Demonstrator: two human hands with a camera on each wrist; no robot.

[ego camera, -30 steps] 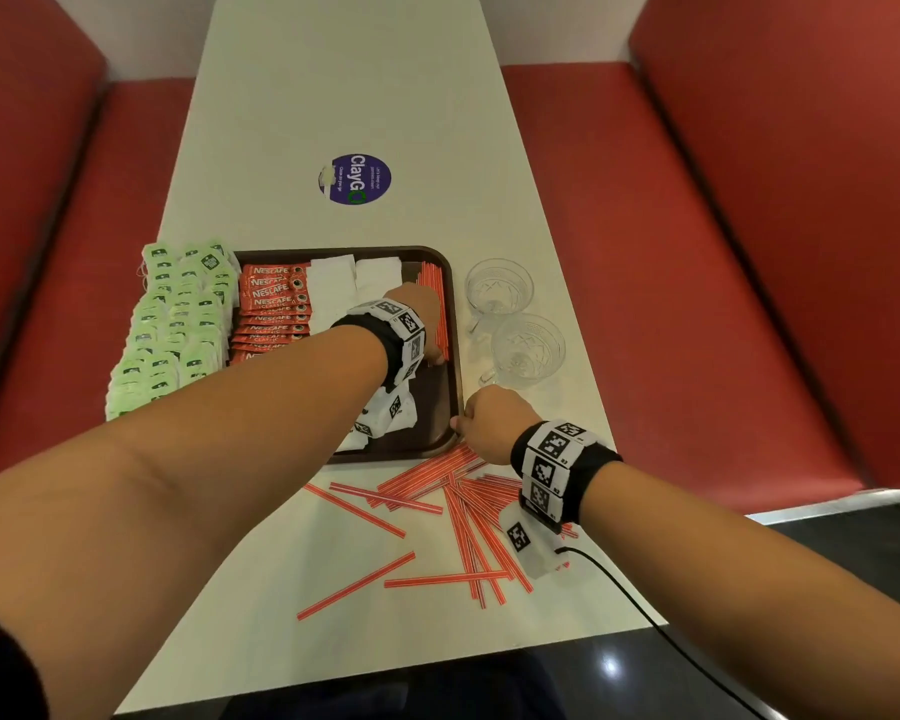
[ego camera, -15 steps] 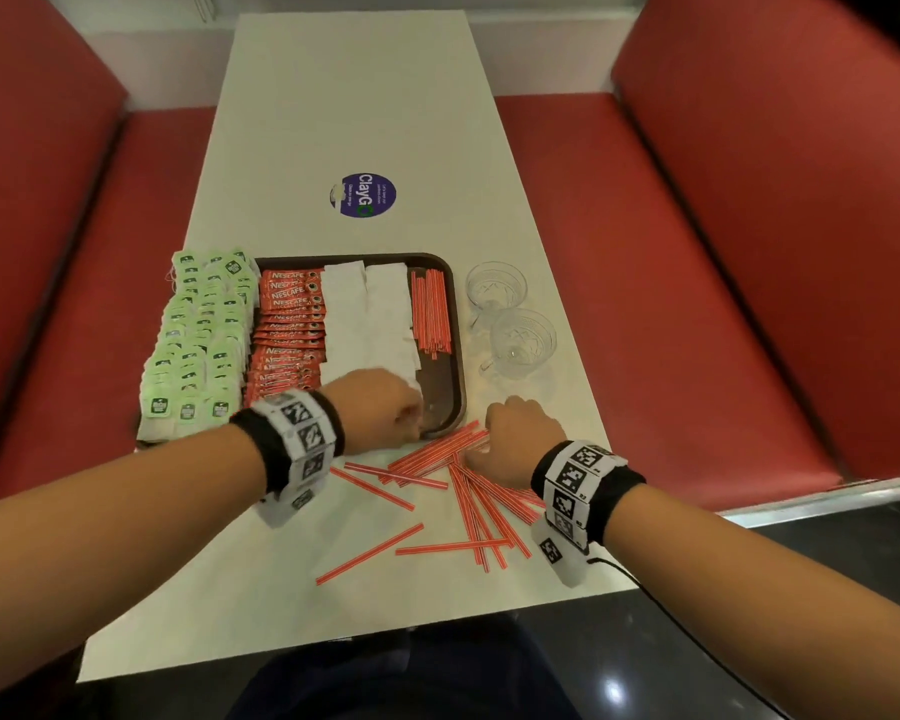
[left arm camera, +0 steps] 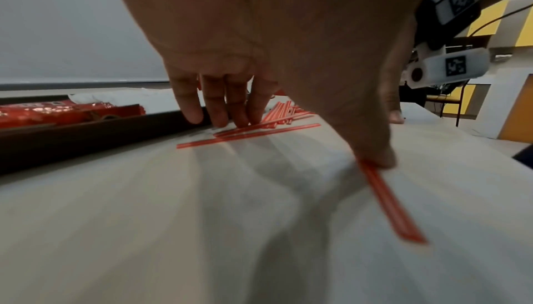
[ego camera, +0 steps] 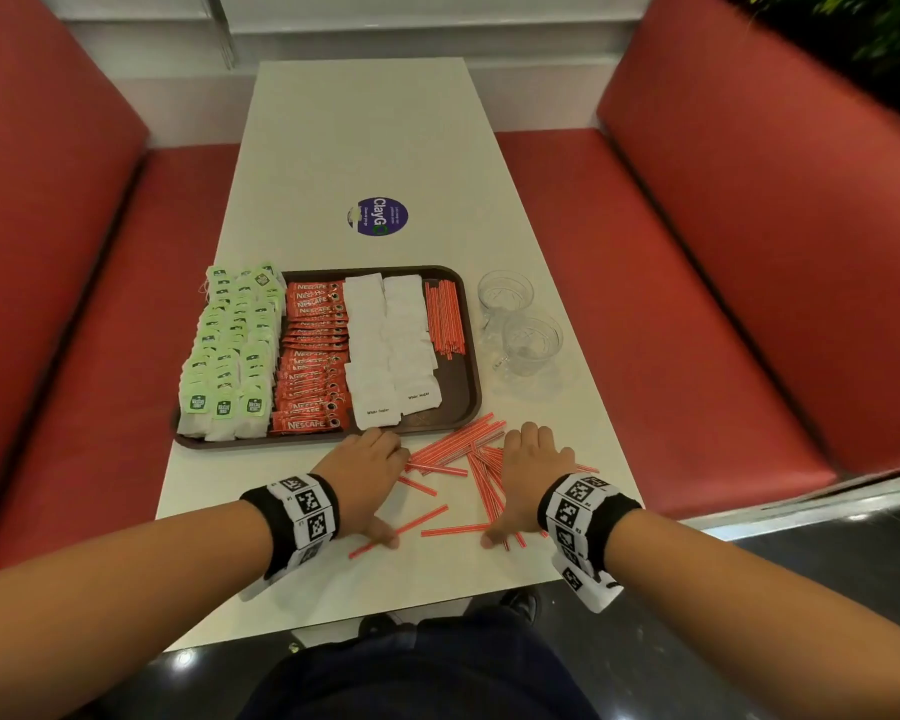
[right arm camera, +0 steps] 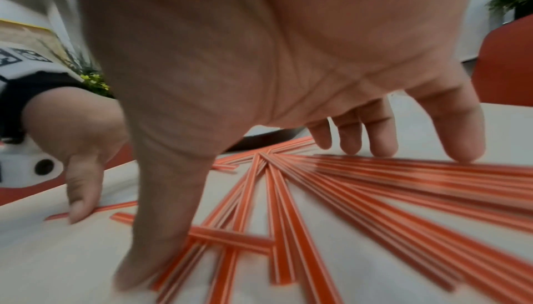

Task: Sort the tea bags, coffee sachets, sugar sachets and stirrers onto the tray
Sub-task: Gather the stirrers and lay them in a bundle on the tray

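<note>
1. Your left hand point(ego camera: 362, 472) is spread flat on the tabletop point(ego camera: 365, 148), thumb pressing one loose stirrer point(left arm camera: 392, 204), gripping nothing.
2. Your right hand point(ego camera: 528, 472) is splayed too, fingers pressing down on the scattered stirrers point(ego camera: 458, 449).
3. That pile lies just in front of the tray point(ego camera: 468, 387), which carries tea bags point(ego camera: 230, 350), coffee sachets point(ego camera: 313, 356), sugar sachets point(ego camera: 391, 345) and a few stirrers.

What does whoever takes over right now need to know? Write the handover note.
Left hand: open, fingers spread on loose stirrers, thumb pressing one.
Right hand: open, fingers and thumb pressing the same pile on the table.
Tray: tea bags, coffee sachets, sugar sachets in rows; one stirrer bundle at its right side.
Left to do: gather the loose stirrers and lay them with the bundle.
</note>
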